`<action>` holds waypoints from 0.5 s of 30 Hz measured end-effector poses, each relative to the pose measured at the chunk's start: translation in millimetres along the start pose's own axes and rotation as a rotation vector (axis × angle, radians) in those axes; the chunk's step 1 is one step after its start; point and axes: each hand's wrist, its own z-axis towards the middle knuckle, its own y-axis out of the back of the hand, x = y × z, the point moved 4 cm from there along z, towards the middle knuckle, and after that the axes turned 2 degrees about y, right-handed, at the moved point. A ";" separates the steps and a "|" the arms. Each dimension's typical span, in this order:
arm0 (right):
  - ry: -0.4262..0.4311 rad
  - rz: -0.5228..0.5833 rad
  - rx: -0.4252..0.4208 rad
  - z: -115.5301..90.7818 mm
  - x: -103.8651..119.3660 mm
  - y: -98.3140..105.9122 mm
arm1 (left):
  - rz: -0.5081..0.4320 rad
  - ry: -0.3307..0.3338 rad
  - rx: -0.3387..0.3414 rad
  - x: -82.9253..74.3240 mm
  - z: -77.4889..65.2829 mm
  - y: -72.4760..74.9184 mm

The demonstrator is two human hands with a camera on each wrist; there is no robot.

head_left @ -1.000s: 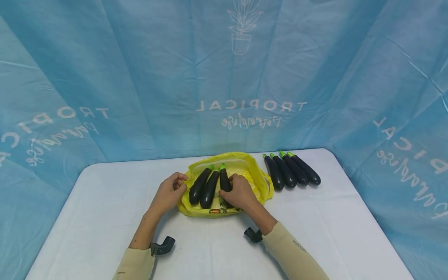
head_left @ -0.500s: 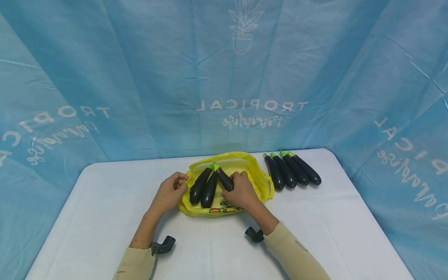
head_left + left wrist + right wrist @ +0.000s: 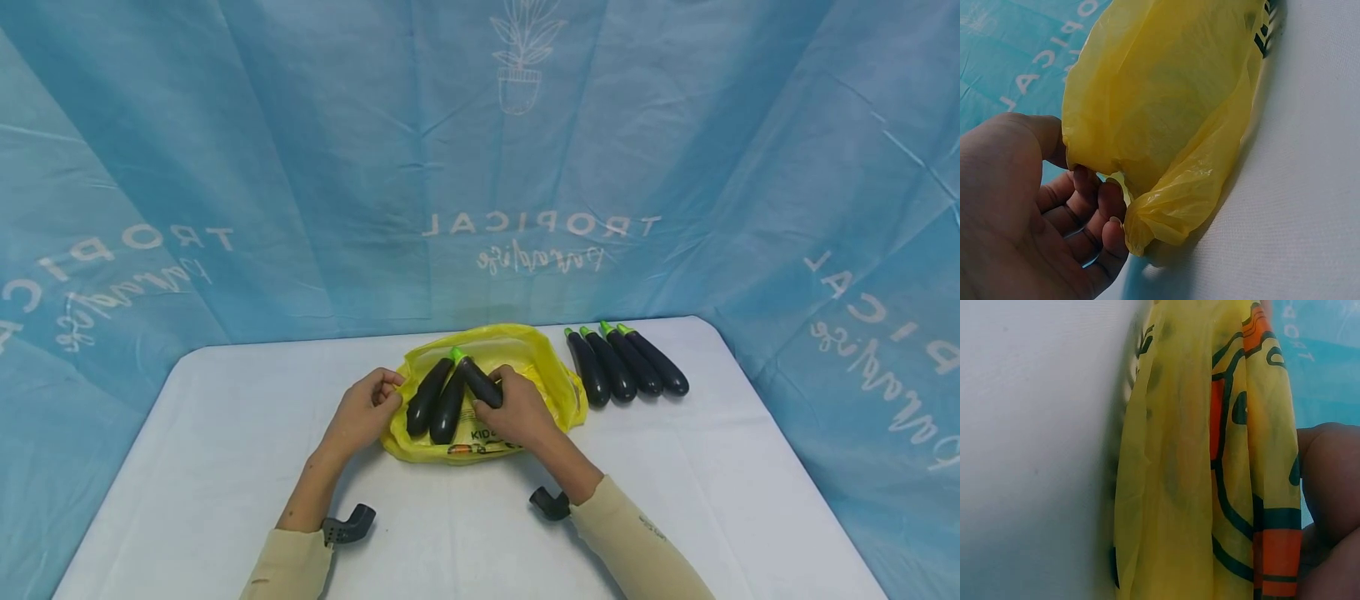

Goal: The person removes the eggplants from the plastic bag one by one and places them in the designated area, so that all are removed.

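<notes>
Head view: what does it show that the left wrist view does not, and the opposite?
Head view only: the right hand holding one of three eggplants in the yellow bag, and four more beside it.
Left wrist view only: the palm side of the left hand.
Both: the left hand, the bag, the white table and the blue curtain.

Held eggplant: glossy, near-black, bright green stem; gripped at its lower end by the right hand; body slants away and leftward from that grip, stem meeting the upper end of the middle eggplant; leftmost eggplant lies just beside the middle one, nearest the left hand; yellow bag: thin plastic, mouth spread around all three; left edge pinched by the left hand, a twisted gather just beside the pinch; dark and orange print on the near wall, near the right-hand grip.
</notes>
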 end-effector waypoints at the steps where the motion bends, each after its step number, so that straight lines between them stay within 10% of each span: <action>1: 0.005 0.005 -0.003 -0.2 0.0 0.0 | 0.001 0.002 0.000 0.3 0.3 -0.2; 15: 0.037 0.004 -0.061 -9.6 4.5 8.8 | 0.010 0.009 0.003 -1.3 -0.3 -1.2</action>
